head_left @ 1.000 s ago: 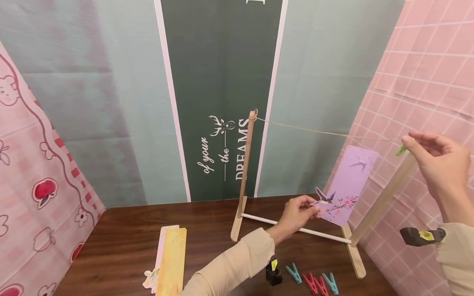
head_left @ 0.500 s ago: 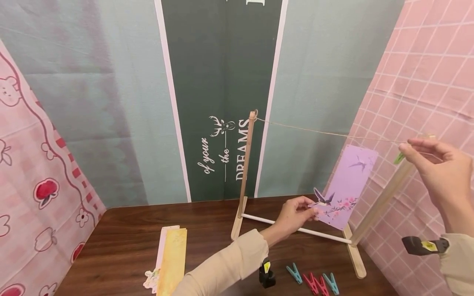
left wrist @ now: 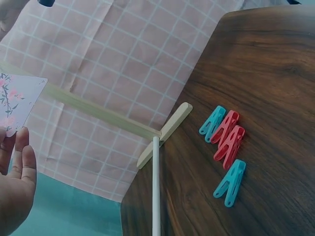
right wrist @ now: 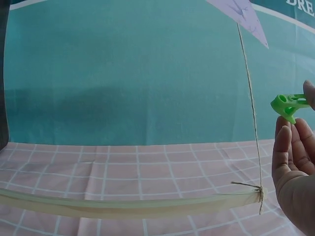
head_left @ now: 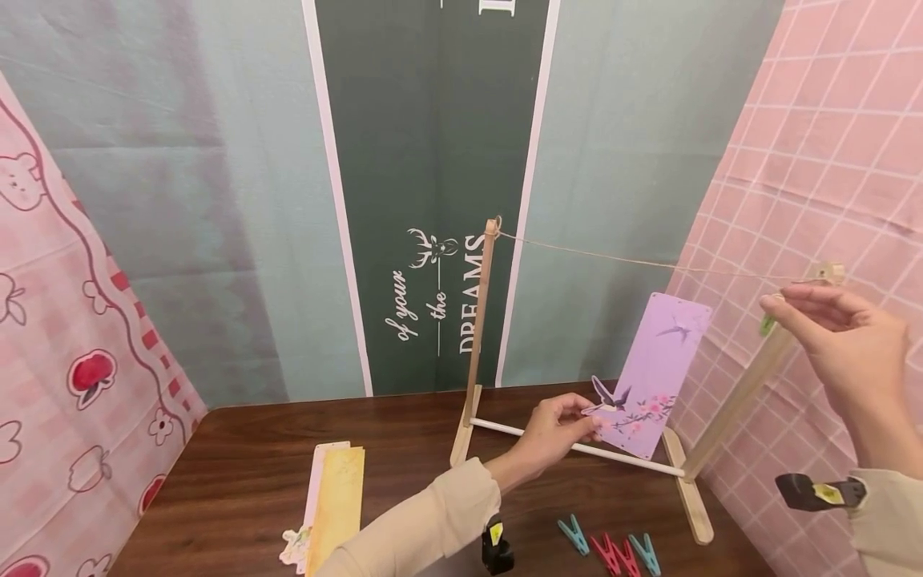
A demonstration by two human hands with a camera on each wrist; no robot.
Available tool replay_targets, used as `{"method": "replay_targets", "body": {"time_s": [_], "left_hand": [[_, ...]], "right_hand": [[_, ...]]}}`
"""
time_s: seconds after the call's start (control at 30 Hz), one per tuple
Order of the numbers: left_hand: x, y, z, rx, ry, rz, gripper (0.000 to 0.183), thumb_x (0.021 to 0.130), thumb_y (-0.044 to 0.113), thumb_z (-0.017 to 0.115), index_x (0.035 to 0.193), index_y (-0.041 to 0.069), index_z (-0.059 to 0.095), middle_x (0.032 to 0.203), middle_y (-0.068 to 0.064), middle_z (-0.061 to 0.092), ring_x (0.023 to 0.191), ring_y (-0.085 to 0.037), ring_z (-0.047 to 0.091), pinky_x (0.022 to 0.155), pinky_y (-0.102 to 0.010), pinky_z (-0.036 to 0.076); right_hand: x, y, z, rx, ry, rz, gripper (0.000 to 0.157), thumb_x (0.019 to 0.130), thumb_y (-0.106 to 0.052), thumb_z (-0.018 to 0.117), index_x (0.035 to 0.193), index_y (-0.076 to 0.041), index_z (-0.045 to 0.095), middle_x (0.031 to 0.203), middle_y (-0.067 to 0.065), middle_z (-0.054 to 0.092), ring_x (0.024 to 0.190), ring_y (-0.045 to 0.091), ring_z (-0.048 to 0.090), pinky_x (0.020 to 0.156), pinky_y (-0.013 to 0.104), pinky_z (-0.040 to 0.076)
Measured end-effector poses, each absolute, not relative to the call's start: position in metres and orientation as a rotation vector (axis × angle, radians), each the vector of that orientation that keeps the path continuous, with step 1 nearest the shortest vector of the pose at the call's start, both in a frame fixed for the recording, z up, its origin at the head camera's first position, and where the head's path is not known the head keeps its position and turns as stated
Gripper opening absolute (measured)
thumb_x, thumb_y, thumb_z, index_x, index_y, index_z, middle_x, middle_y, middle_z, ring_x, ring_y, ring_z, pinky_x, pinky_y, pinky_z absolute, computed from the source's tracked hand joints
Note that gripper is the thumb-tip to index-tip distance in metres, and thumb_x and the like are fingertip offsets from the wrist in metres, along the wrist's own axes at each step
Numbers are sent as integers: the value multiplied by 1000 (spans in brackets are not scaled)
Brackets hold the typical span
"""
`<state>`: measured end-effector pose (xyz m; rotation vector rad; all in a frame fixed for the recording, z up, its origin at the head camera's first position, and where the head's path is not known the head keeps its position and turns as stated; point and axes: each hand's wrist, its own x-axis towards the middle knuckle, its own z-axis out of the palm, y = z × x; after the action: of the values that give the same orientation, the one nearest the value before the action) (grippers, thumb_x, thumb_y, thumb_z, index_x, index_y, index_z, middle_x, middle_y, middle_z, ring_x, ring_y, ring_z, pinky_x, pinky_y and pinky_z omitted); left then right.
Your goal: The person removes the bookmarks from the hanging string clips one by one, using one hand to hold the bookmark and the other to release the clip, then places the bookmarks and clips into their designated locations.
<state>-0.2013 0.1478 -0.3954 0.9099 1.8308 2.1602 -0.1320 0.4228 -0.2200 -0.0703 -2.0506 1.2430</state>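
Note:
My left hand [head_left: 550, 437] pinches the lower left edge of a purple card [head_left: 652, 365] printed with birds and pink blossoms. The card is tilted, and its top lies below the string [head_left: 591, 252] in the head view. Higher up at the right, my right hand [head_left: 854, 344] holds a green clothespin [right wrist: 284, 104] between thumb and fingers. In the right wrist view the clothespin is apart from the string, and the knot at the post's end shows below it. Part of the card [left wrist: 18, 101] is in the left wrist view.
A wooden stand with two posts [head_left: 481, 320] and a white crossbar [head_left: 613, 454] carries the string. Blue clothespins [head_left: 573, 534] and red clothespins [left wrist: 229, 146] lie on the brown table [head_left: 238, 473]. Yellow card [head_left: 342, 489] overlaps a pink one at left. Pink grid cloth [head_left: 829, 120] hangs at right.
My left hand and the purple card have moved left and slightly down. My right hand has shifted a little left and down with the green clothespin, showing more of the right post's top.

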Motion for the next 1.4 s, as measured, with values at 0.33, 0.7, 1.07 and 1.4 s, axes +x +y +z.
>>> {"method": "replay_targets", "body": {"time_s": [0.33, 0.7, 1.07, 1.4], "left_hand": [[-202, 130, -398, 871, 1805, 2173, 12, 91, 1, 65, 100, -6, 64, 83, -9, 69, 79, -31, 69, 76, -37, 57], [-202, 113, -401, 792, 1762, 2190, 11, 90, -2, 65, 100, -7, 64, 79, -1, 64, 71, -9, 65, 71, -28, 56], [-196, 99, -402, 780, 1743, 2194, 9, 91, -3, 64, 99, -7, 65, 82, -10, 67, 71, -20, 65, 69, -31, 57], [-194, 78, -399, 800, 1699, 2193, 14, 91, -2, 64, 102, -11, 63, 82, -6, 66, 69, -12, 63, 70, -28, 56]], "right_hand": [[-128, 417, -232, -49, -2022, 1304, 32, 83, -2, 75, 114, -3, 67, 93, -20, 68, 84, -7, 62, 74, 4, 43], [-124, 416, -244, -149, -2091, 1187, 31, 86, -11, 75, 116, -7, 68, 90, -30, 64, 82, -13, 58, 70, 2, 41], [-119, 409, -251, -138, -2090, 1190, 35, 83, -6, 77, 116, -6, 67, 93, -27, 65, 82, -11, 60, 73, 3, 41], [-119, 409, -262, -137, -2102, 1201, 35, 82, -6, 78, 116, -6, 68, 91, -28, 66, 82, -12, 60, 68, 4, 44]]}}
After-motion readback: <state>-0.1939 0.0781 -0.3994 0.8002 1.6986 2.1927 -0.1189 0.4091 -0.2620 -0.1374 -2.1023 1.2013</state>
